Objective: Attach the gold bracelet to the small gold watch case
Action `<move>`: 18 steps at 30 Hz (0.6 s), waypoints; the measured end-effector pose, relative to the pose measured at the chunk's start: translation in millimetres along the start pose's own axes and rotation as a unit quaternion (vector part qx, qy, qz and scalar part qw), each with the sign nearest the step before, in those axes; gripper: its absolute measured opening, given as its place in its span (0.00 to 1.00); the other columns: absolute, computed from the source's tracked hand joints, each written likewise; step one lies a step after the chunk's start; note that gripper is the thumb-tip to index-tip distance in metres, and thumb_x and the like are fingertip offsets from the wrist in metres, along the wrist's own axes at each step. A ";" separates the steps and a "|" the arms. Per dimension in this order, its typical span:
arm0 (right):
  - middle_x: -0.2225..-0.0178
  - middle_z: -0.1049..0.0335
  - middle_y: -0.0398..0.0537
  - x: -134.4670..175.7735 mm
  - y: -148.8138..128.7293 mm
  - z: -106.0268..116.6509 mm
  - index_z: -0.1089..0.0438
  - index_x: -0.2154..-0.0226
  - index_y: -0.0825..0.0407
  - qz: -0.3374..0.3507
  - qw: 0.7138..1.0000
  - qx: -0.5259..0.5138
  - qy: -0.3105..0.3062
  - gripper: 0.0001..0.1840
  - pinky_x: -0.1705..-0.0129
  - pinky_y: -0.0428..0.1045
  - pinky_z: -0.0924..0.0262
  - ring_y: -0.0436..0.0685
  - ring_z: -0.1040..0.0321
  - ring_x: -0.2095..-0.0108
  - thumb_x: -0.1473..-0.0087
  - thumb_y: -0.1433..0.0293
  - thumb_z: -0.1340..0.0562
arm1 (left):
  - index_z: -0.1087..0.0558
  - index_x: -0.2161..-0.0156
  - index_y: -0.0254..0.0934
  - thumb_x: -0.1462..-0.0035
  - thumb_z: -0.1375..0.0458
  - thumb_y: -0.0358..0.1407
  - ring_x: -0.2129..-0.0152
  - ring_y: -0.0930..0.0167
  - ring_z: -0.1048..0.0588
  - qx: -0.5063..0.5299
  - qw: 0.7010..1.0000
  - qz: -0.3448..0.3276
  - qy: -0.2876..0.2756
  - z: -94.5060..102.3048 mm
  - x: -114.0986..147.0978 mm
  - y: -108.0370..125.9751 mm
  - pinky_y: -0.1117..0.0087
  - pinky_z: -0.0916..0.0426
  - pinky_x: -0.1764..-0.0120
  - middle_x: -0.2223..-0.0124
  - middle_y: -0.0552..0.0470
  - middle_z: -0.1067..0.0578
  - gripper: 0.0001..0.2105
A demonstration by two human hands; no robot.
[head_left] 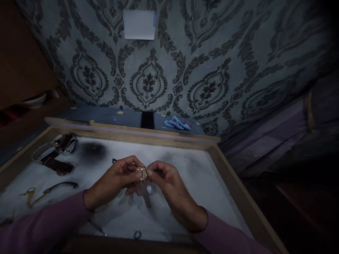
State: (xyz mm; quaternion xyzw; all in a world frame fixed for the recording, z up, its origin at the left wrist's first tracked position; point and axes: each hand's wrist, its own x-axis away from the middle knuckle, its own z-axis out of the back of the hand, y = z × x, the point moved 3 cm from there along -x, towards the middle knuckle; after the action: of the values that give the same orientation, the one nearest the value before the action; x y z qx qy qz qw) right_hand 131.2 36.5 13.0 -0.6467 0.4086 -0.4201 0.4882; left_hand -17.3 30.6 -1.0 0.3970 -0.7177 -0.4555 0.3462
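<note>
Above the middle of a wooden-framed tray, my left hand (116, 178) grips a small round gold-coloured watch case (142, 174) between thumb and fingers. My right hand (169, 183) is closed in a pinch at the right edge of the case, its thumb and index finger touching there. What lies between those right fingertips is too small to make out. Shadows of both hands fall on the white tray surface (164, 218) below. A small dark piece (114, 160) lies just behind my left hand.
At the left lie watches with dark straps (58, 164) and gold-handled scissors (29, 195) beside a black curved item (62, 184). Near the front are a thin tool (97, 227) and a black ring (137, 235). Behind the wooden rim (127, 132) rests a blue cloth (176, 123).
</note>
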 end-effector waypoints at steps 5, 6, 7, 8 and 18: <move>0.77 0.33 0.41 -1.8 0.3 2.1 0.29 0.78 0.54 -0.021 1.000 0.007 0.003 0.13 0.67 0.47 0.46 0.51 0.40 0.73 0.57 0.62 0.30 | 0.31 0.64 0.33 0.43 0.38 0.36 0.83 0.76 0.25 -0.043 0.999 -0.012 -0.001 -1.7 2.2 4.6 0.82 0.45 0.85 0.70 0.54 0.26 0.08; 0.77 0.33 0.42 -2.0 0.7 2.5 0.28 0.77 0.54 -0.018 1.000 0.012 0.006 0.12 0.67 0.47 0.46 0.51 0.40 0.73 0.57 0.63 0.30 | 0.31 0.64 0.33 0.43 0.38 0.36 0.83 0.76 0.25 -0.047 0.999 -0.013 -0.001 -1.7 2.2 4.9 0.82 0.44 0.85 0.71 0.54 0.26 0.08; 0.77 0.33 0.42 -2.1 1.0 2.9 0.28 0.78 0.54 -0.014 1.000 0.016 0.008 0.12 0.68 0.47 0.46 0.51 0.39 0.73 0.58 0.63 0.30 | 0.31 0.64 0.33 0.43 0.38 0.36 0.83 0.76 0.25 -0.051 0.999 -0.014 -0.001 -1.5 2.2 4.9 0.82 0.44 0.85 0.71 0.55 0.27 0.08; 0.77 0.33 0.41 -2.2 1.5 3.2 0.28 0.77 0.54 -0.008 1.000 0.020 0.010 0.12 0.68 0.47 0.46 0.51 0.39 0.73 0.57 0.63 0.30 | 0.31 0.64 0.33 0.43 0.38 0.36 0.83 0.76 0.26 -0.053 0.998 -0.015 -0.002 -1.2 2.0 4.7 0.82 0.44 0.85 0.71 0.55 0.27 0.08; 0.78 0.30 0.42 -3.7 3.1 3.7 0.27 0.78 0.54 -0.010 0.999 0.041 -0.010 0.12 0.69 0.47 0.44 0.50 0.37 0.74 0.57 0.63 0.30 | 0.31 0.65 0.33 0.44 0.38 0.37 0.85 0.78 0.28 -0.066 0.998 0.001 -0.020 -0.3 2.3 8.1 0.82 0.46 0.85 0.75 0.57 0.29 0.08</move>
State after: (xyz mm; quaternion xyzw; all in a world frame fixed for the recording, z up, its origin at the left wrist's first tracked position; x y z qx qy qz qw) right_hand 133.2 40.4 8.8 -0.6342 0.3798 -0.4351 0.5141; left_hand -20.2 30.6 7.0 0.3631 -0.6936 -0.5092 0.3575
